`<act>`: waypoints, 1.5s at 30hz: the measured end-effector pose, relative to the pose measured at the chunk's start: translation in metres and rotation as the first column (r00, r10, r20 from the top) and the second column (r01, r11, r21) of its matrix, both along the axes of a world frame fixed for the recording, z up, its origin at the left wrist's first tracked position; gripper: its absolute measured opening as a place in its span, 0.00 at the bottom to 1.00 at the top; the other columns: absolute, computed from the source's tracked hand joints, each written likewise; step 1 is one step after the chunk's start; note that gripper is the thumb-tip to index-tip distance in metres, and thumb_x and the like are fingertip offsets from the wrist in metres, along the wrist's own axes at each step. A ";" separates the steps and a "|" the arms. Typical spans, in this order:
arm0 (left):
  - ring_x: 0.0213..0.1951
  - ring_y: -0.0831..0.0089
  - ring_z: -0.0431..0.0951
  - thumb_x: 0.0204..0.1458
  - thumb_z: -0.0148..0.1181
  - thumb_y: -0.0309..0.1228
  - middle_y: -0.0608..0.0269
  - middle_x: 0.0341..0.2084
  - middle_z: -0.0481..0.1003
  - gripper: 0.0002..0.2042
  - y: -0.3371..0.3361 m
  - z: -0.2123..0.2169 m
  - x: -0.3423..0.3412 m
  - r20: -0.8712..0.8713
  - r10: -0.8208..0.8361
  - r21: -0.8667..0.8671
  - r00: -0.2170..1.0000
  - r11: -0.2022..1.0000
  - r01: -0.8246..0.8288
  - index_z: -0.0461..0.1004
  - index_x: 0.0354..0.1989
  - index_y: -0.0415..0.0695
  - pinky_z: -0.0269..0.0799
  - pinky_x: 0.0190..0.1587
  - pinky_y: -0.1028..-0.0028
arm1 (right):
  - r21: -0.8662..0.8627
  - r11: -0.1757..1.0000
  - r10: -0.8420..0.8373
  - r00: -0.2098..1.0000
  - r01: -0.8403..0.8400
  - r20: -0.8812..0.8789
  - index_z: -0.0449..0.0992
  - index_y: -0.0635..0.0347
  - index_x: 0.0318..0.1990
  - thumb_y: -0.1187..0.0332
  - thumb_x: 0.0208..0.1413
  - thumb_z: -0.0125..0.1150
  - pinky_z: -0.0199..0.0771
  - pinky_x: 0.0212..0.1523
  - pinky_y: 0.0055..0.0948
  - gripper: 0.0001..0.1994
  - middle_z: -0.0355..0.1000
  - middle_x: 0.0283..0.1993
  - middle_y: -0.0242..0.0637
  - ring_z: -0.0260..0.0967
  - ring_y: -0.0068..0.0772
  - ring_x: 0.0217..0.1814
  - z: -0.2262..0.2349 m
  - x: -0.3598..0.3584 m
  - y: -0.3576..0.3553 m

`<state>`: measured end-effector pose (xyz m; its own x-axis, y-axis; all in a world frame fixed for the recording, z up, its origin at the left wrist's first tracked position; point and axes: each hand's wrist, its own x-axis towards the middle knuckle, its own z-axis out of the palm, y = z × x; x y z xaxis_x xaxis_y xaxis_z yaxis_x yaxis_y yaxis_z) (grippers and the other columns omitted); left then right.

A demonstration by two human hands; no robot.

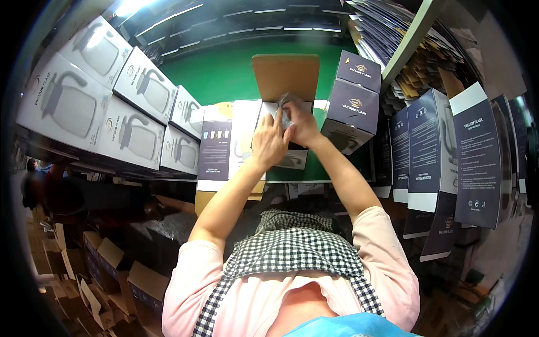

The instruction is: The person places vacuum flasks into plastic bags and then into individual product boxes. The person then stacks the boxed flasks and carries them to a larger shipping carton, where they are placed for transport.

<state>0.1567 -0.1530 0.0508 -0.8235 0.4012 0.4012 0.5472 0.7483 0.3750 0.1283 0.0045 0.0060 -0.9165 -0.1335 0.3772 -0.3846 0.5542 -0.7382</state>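
Plastic wrap (pixel 286 119) between left hand (pixel 270 141) and right hand (pixel 303 126)

A green surface (pixel 224 73) full of boxes

An open box (pixel 285 76) sits in the middle. Dark boxes (pixel 352 106) stand together on the right. White boxes (pixel 135 137) are piled up on the left. Flat printed cardboard (pixel 214 147) lies between the white boxes and the open box.

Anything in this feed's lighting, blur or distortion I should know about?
In the head view: the lamp glares at upper left; edges bend toward the rim; the right hand looks softer than the left hand, perhaps motion blur; the clear plastic is hard to outline.
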 end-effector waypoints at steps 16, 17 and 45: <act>0.58 0.67 0.70 0.41 0.74 0.28 0.48 0.57 0.68 0.43 -0.087 0.035 -0.008 0.427 -0.876 0.882 0.224 0.349 -0.318 0.56 0.65 0.29 0.67 0.61 0.71 | -0.041 0.978 0.208 0.972 -0.205 0.106 0.73 0.47 0.61 0.39 0.50 0.54 0.47 0.72 0.57 0.34 0.54 0.70 0.53 0.38 0.58 0.78 0.055 0.073 0.037; 0.61 0.65 0.66 0.42 0.74 0.28 0.45 0.59 0.65 0.45 -0.090 0.024 -0.005 0.446 -0.839 0.889 0.311 0.377 -0.260 0.52 0.67 0.28 0.61 0.66 0.69 | 0.082 0.966 0.237 0.965 -0.247 0.110 0.67 0.43 0.65 0.44 0.49 0.58 0.41 0.75 0.55 0.35 0.44 0.75 0.53 0.29 0.58 0.80 0.049 0.076 0.038; 0.54 0.57 0.71 0.45 0.72 0.34 0.52 0.51 0.71 0.14 -0.082 -0.007 0.023 -0.051 -0.056 0.171 0.997 0.983 0.064 0.83 0.43 0.53 0.68 0.55 0.62 | 0.356 0.933 0.126 0.887 0.046 -0.445 0.75 0.57 0.45 0.72 0.51 0.66 0.47 0.72 0.64 0.13 0.70 0.53 0.36 0.65 0.43 0.66 0.008 0.113 -0.032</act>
